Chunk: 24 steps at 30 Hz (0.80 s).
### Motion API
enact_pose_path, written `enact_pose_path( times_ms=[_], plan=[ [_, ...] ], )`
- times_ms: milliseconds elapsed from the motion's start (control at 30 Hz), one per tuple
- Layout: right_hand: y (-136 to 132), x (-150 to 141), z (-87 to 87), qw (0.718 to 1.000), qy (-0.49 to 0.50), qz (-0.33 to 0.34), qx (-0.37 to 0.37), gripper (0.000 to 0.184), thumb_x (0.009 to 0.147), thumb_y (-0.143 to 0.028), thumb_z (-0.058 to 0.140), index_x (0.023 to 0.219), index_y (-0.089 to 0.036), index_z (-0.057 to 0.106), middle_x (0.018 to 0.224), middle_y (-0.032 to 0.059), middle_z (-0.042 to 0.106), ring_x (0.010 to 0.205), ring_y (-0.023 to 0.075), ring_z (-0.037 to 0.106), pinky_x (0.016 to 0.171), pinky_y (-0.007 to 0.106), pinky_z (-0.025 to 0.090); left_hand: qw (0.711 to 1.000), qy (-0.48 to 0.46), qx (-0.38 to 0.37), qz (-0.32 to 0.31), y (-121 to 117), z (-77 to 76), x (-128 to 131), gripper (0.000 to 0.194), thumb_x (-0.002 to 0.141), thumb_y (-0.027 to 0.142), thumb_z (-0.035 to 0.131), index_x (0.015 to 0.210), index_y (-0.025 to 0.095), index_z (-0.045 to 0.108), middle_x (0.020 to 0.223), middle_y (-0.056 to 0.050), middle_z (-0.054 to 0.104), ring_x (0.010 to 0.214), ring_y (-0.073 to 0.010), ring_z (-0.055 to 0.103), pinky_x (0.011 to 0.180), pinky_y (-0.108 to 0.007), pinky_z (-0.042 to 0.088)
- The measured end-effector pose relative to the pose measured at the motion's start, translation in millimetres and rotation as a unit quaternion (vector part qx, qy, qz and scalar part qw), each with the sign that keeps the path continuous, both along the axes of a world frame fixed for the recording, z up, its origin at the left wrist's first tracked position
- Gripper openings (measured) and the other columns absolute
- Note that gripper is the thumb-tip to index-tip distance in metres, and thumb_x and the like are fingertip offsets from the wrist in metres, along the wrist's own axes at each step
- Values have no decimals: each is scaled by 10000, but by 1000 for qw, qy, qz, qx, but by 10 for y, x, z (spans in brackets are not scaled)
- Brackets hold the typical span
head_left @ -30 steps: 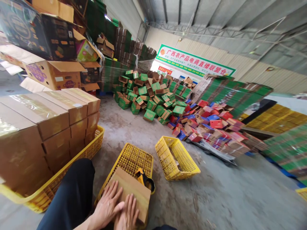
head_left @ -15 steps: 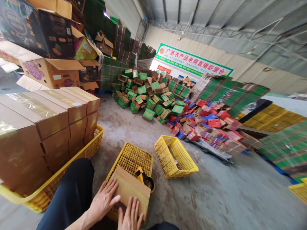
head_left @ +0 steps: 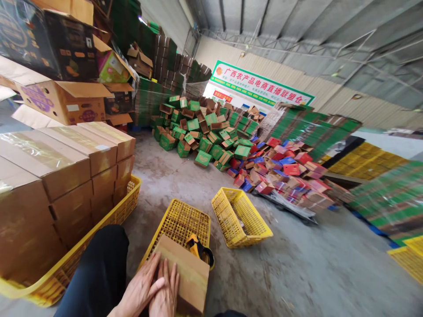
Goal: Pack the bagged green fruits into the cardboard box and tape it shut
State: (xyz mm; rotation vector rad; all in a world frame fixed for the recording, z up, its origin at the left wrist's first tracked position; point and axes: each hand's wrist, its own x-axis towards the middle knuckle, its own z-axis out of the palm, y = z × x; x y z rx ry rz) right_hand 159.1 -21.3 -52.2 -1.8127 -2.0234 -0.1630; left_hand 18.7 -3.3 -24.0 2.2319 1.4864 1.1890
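Note:
A brown cardboard box with tape along its top rests on an upturned yellow plastic crate. My left hand lies on the near left part of the box, fingers stretched out. Close beside it, with the thumb of the left hand crossing over it, my right hand is flat on the box top, its fingers extended. Neither hand grips anything. Just beyond the box, a yellow and black tape dispenser sits on the crate.
Left of my knee, a yellow crate holds stacked taped boxes. Another yellow crate stands on the floor to the right. Farther off are heaps of green boxes and red-and-blue boxes.
My right hand has slid left across the box top to my left hand, so the two now touch. The view has shifted slightly.

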Motion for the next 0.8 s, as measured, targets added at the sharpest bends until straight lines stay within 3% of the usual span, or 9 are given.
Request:
enact_pose_path(
  times_ms=[200, 367, 533, 800],
  plan=[
    [89, -140, 389, 997, -4, 72, -34, 596, 1058, -470, 424, 1627, -389, 264, 1551, -26, 556, 1444, 334, 508, 1148, 504, 486, 992, -89, -91, -21, -33, 135, -86, 774, 1034, 509, 545, 1680, 323, 162, 1628, -48, 432, 1448, -229, 487, 1163, -321, 450],
    [156, -192, 635, 995, -20, 98, -6, 558, 1087, -414, 360, 1627, -395, 219, 1561, -65, 539, 1465, 261, 486, 1157, 416, 477, 985, -139, -100, -12, -7, 99, -100, 695, 1063, 454, 489, 1673, 361, 170, 1670, -25, 350, 1481, -236, 435, 1163, -365, 461],
    [150, -189, 630, 995, -33, 98, 8, 558, 1091, -372, 326, 1633, -361, 195, 1531, -20, 578, 1426, 248, 531, 1152, 407, 465, 985, -143, -99, -13, -26, 31, -52, 684, 1059, 424, 493, 1669, 368, 190, 1652, -26, 385, 1459, -254, 468, 1149, -394, 484],
    [198, -227, 563, 998, -7, 49, -35, 504, 1091, -328, 280, 1583, -332, 390, 1556, 17, 547, 1433, 255, 530, 1185, 449, 422, 986, -121, -109, -22, -15, 65, -94, 675, 1061, 425, 505, 1663, 378, 203, 1630, -4, 415, 1435, -225, 502, 1144, -361, 481]
  ],
)
